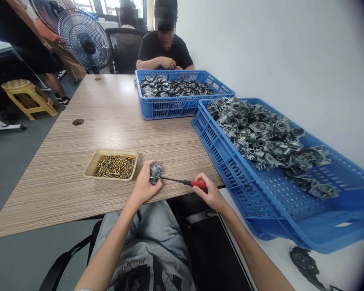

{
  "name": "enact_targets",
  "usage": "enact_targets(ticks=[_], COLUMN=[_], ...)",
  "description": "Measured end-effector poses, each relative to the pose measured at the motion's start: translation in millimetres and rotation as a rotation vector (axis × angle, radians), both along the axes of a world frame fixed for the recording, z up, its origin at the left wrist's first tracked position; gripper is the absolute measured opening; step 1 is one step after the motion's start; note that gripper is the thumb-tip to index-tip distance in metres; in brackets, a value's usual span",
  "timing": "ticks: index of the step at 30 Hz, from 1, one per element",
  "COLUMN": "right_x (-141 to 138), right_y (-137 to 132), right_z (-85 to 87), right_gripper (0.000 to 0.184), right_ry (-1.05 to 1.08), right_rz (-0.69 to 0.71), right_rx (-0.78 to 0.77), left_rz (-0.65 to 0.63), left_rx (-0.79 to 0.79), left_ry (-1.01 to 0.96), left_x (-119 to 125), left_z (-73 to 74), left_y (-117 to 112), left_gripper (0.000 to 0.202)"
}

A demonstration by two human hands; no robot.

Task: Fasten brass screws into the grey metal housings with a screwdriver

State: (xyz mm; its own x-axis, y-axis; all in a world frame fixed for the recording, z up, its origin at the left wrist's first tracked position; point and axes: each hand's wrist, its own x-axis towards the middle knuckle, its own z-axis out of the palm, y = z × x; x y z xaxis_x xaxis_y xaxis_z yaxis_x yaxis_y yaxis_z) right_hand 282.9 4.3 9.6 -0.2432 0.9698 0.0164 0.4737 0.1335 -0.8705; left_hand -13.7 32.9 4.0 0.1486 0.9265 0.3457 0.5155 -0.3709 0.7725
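Note:
My left hand (144, 184) is closed around a small grey cast metal part (155, 173), held just above the front edge of the wooden table (79, 161). My right hand (208, 190) grips the red handle of a screwdriver (188, 183). Its thin dark shaft runs left and its tip meets the metal part. A shallow beige tray (92, 165) of small brass pieces lies on the table just left of my left hand.
A large blue crate (261, 202) of grey metal castings sits tilted at my right. A second blue crate (170, 107) of parts stands farther back, with a seated person behind it. A fan (84, 38) and a yellow stool (27, 97) are at far left.

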Motion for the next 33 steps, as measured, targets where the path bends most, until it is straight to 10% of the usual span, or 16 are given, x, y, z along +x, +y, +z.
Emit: enact_targets(ticks=[33], right_x=[-2.1], right_y=[-0.3], right_z=[2.8], right_gripper=[0.03], right_ry=[-0.027], right_rz=[-0.016], right_rx=[0.003], left_rz=[-0.008], left_rx=[-0.011], left_ry=[0.004], left_x=[0.1], left_z=[2.2], left_y=[-1.1], left_gripper=[0.064])
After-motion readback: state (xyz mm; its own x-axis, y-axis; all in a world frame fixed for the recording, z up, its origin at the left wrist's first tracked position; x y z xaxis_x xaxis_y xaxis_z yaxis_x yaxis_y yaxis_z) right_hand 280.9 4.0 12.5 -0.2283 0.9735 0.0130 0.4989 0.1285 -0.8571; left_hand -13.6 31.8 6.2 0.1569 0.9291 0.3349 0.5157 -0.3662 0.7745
